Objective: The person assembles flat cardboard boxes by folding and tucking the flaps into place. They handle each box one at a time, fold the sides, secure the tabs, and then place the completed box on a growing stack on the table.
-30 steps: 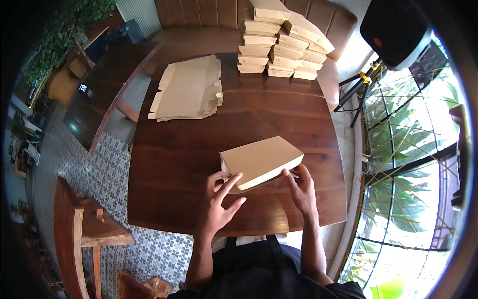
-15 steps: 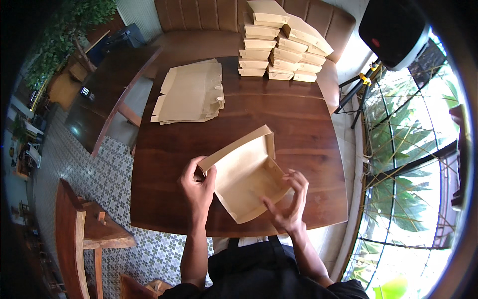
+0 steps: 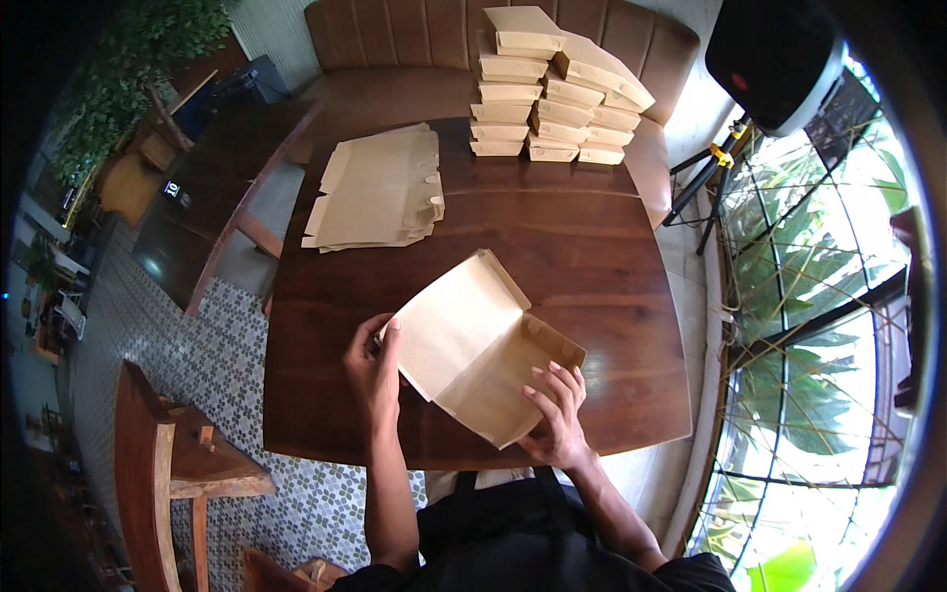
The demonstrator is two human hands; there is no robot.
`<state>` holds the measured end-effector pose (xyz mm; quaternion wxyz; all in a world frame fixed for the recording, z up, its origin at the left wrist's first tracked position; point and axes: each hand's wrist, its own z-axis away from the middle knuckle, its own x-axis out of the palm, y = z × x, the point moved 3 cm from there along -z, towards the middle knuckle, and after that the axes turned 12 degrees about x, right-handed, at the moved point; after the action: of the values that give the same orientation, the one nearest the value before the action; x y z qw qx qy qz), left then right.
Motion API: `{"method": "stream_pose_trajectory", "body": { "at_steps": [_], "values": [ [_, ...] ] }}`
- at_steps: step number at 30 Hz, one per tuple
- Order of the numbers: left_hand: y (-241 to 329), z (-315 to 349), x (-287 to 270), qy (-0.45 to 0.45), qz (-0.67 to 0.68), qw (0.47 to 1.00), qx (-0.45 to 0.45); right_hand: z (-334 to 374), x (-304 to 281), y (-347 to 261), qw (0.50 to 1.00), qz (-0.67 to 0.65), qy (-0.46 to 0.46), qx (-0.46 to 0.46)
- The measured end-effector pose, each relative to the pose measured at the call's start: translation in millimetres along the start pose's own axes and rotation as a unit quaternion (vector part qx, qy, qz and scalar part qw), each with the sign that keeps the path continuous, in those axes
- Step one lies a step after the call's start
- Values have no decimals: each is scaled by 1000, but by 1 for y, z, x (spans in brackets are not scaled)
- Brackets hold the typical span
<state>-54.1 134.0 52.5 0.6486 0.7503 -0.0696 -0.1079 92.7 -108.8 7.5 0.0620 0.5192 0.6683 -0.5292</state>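
A brown cardboard box [image 3: 464, 335] stands unfolded like a book over the near part of the wooden table, its lid leaning to the upper left and its tray part to the lower right. My left hand [image 3: 375, 360] grips the lid's left edge, thumb on the inner side and fingers behind. My right hand [image 3: 557, 414] holds the tray part at its near right wall, fingers over the inside and thumb low at the near edge. Farther off on the table lie several flat cardboard blanks [image 3: 375, 187] in a loose pile.
Folded cardboard boxes [image 3: 508, 94] are stacked in several layers at the table's far right. Behind the dark wooden table [image 3: 592, 237] runs a brown padded bench [image 3: 395, 89]. A black speaker [image 3: 774, 69] on a tripod stands right, by the window. A wooden chair [image 3: 148, 464] is at the left.
The box has been spread wider, its lid tipping back to the left. My right hand has gone from fingers spread beside the box to holding its near right wall.
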Motion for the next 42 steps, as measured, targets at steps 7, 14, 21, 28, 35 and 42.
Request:
{"method": "stream_pose_trajectory", "body": {
  "at_steps": [7,14,21,28,35,42],
  "values": [
    [16,24,11,-148,15,980,129,-41,-12,-21,997,-62,18,-51],
    [12,34,14,-141,10,986,83,-73,-5,-42,995,18,-83,-55],
    [4,36,13,-132,4,989,69,-71,8,-50,982,72,-170,-28],
    [-2,38,10,-165,66,982,57,-70,14,-44,970,126,-206,-23],
    [-1,41,8,-195,34,979,46,-70,16,-40,970,131,-201,-35],
    [5,62,19,-271,83,951,123,-74,23,-39,989,32,-130,-58]
  ]
}}
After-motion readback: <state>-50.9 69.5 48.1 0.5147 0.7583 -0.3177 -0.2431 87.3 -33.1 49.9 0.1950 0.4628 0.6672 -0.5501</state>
